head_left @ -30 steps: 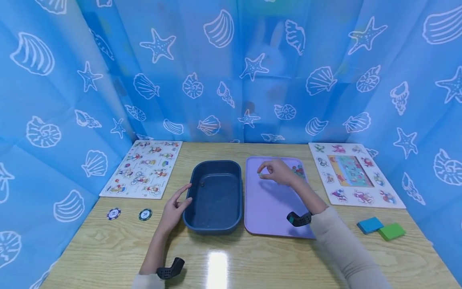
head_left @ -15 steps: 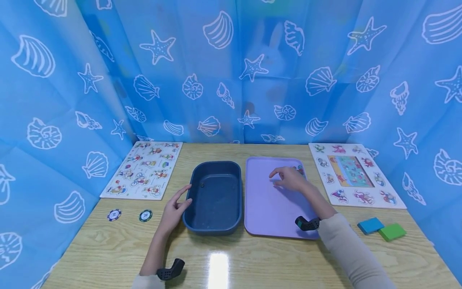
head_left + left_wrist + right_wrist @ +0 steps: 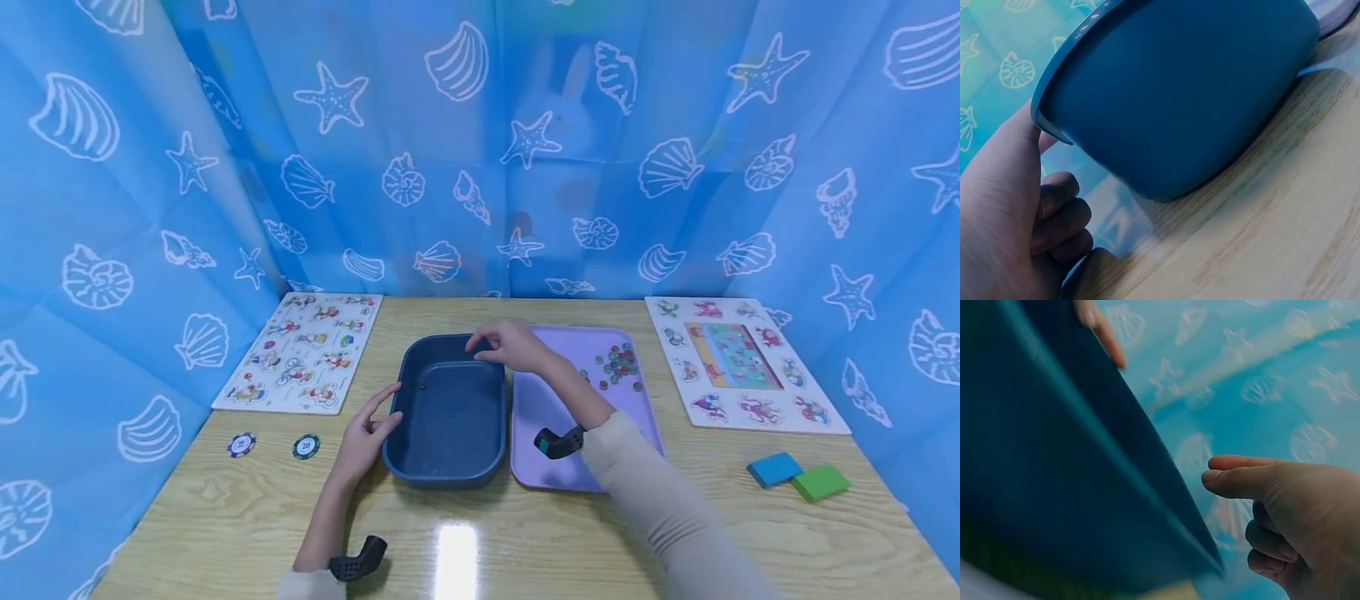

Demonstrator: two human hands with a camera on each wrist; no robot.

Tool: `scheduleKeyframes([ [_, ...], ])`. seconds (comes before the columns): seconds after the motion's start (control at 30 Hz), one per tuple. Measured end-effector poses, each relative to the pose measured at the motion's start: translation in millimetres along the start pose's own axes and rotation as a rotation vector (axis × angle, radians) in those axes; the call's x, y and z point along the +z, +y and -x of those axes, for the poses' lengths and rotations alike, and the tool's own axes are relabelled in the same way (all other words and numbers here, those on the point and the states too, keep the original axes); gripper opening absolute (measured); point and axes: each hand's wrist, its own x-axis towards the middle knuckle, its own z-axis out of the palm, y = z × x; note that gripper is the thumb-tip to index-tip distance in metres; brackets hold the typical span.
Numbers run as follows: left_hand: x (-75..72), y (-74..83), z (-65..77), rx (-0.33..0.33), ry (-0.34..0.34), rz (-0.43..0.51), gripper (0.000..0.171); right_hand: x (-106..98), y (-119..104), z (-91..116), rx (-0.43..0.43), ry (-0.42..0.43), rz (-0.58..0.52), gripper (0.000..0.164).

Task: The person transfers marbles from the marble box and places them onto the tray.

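In the head view my left hand (image 3: 362, 437) holds the left rim of a dark blue plastic tub (image 3: 444, 482), thumb and forefinger over its edge. Its other fingers curl below the rim, beside the outer wall, in the left wrist view. My right hand (image 3: 504, 345) is over the tub's far right corner, thumb and forefinger close together and the rest curled; I cannot tell whether a small piece is between the tips. One tiny dark piece (image 3: 422, 386) lies inside the tub. Several small round red and green beads (image 3: 621, 363) lie on a lilac tray (image 3: 547, 425) under my right forearm.
A picture puzzle board (image 3: 303, 354) stands back left, with two poker chips (image 3: 306, 447) in front. Another puzzle board (image 3: 750, 362) is back right, near a blue block (image 3: 775, 470) and a green block (image 3: 821, 482). A blue shell-print curtain (image 3: 480, 167) hangs behind the table.
My right hand first drew back right across the tray, then swung left to the tub's far right corner, uncovering the beads. My left hand has kept its place on the rim.
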Motion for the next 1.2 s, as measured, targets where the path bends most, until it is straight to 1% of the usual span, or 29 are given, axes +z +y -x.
scheduleKeyframes([
  [0.07,-0.4,-1.1,-0.6,-0.001,-0.001,-0.001,0.044,11.2,-12.1,-13.2,-0.017,-0.031,-0.002,0.013],
  [0.17,-1.3,-2.0,-0.9,0.015,-0.011,-0.008,0.045,26.9,-26.2,-30.3,-0.035,-0.088,0.000,0.013],
  [0.23,-1.5,-1.8,-0.8,0.020,-0.019,-0.006,0.045,35.7,-31.9,-39.5,-0.037,-0.121,0.021,0.013],
  [0.33,-1.0,-0.7,-0.8,0.024,-0.025,0.002,0.045,47.3,-34.7,-50.2,-0.024,-0.165,0.071,0.013],
  [0.47,-0.4,1.1,-0.6,0.024,-0.031,0.007,0.045,62.1,-33.0,-57.2,0.010,-0.235,0.160,0.016],
  [0.57,-1.3,1.6,-0.6,0.013,-0.030,0.006,0.045,71.9,-31.7,-59.5,0.042,-0.278,0.179,0.019],
  [0.7,-3.8,0.7,-0.8,0.005,-0.031,0.010,0.045,80.5,-31.4,-61.8,0.081,-0.303,0.199,0.017],
  [0.83,-2.8,1.1,-2.1,0.016,-0.037,0.008,0.045,79.9,-28.5,-60.0,0.116,-0.303,0.234,0.010],
  [0.97,-1.8,1.4,-2.0,0.016,-0.034,0.004,0.045,71.3,-26.5,-55.5,0.134,-0.280,0.227,0.007],
  [1.07,-1.4,1.9,-1.0,0.012,-0.033,0.008,0.045,58.5,-26.9,-49.7,0.105,-0.240,0.195,0.009],
  [1.2,-1.2,2.2,-0.1,0.002,-0.019,0.005,0.045,31.4,-29.4,-36.0,0.053,-0.168,0.118,0.015],
])
